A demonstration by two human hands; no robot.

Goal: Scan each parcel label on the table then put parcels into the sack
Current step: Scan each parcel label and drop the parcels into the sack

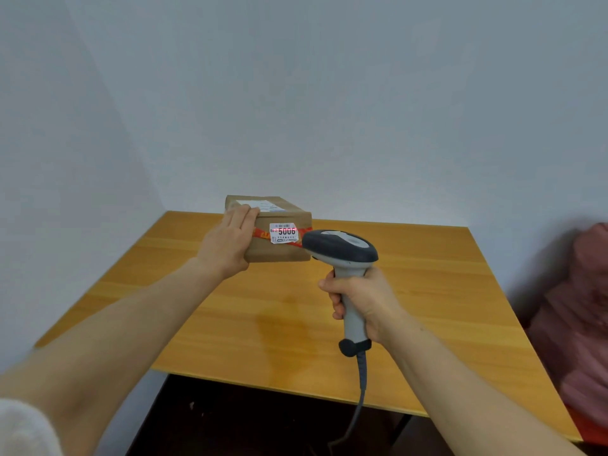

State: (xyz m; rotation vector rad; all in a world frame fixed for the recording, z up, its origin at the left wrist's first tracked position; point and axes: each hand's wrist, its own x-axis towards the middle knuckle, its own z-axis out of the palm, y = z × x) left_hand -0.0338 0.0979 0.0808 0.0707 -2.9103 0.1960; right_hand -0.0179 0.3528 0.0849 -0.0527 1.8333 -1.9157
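A brown cardboard parcel (279, 250) with red tape is tilted up over the far middle of the wooden table (263, 324). My left hand (227, 240) grips its left end, fingers curled over the top edge. A white label (283, 232) reading 5006 faces me, with a red scan line across it. My right hand (360, 299) holds the handle of a grey and dark barcode scanner (342, 250), whose head points at the label from the right. Its cable (360, 390) hangs down past the table's front edge.
White walls meet in a corner behind the table. At the right edge of the view, beside the table, lies a blurred pink-red mass of fabric (579, 324); I cannot tell whether it is the sack. Dark floor shows under the table's front edge.
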